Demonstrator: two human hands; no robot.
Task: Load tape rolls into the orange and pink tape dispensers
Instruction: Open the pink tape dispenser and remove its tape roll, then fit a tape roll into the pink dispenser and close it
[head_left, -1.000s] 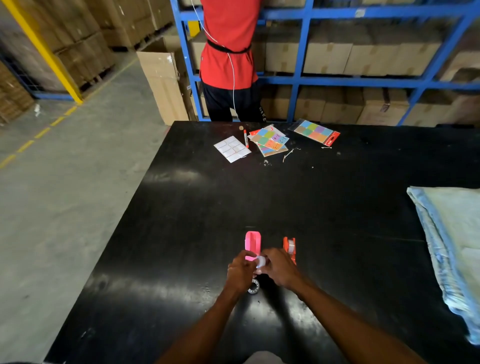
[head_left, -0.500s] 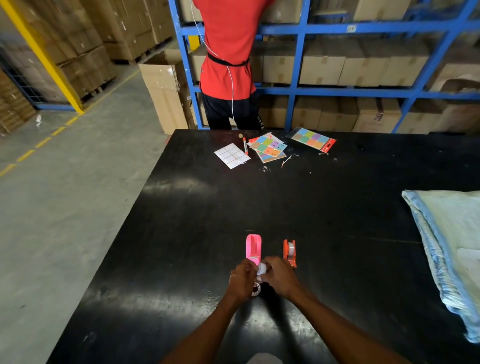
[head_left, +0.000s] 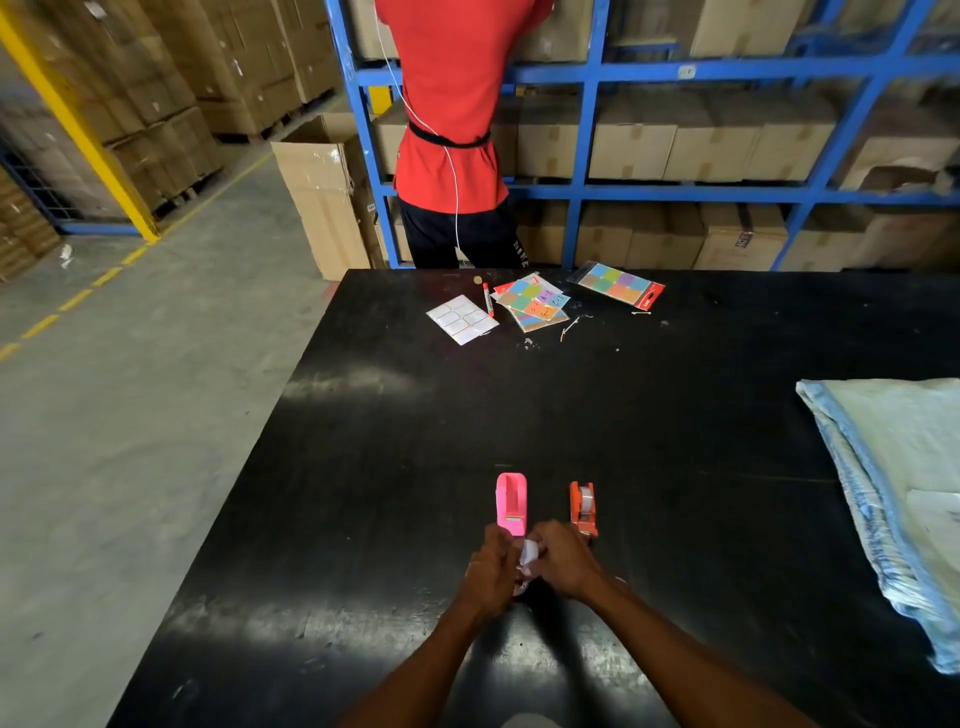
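Note:
A pink tape dispenser (head_left: 511, 503) lies on the black table (head_left: 519, 415), its well empty. To its right stands an orange tape dispenser (head_left: 583, 508) with a clear tape roll inside. Just in front of them my left hand (head_left: 491, 571) and my right hand (head_left: 563, 564) meet, both pinching a small white tape roll (head_left: 529, 554) between them. Another small roll (head_left: 521, 587) shows partly beneath my hands on the table.
At the far edge lie a white label sheet (head_left: 461, 319), a red marker (head_left: 488, 299) and coloured sticker packs (head_left: 535, 302) (head_left: 618, 284). A pale blue cloth (head_left: 893, 499) covers the right side. A person in a red shirt (head_left: 449, 130) stands at blue shelving beyond the table.
My hands stay together on the small white roll. The view has tilted so the hands and dispensers sit a little lower in frame; the dispensers have not moved.

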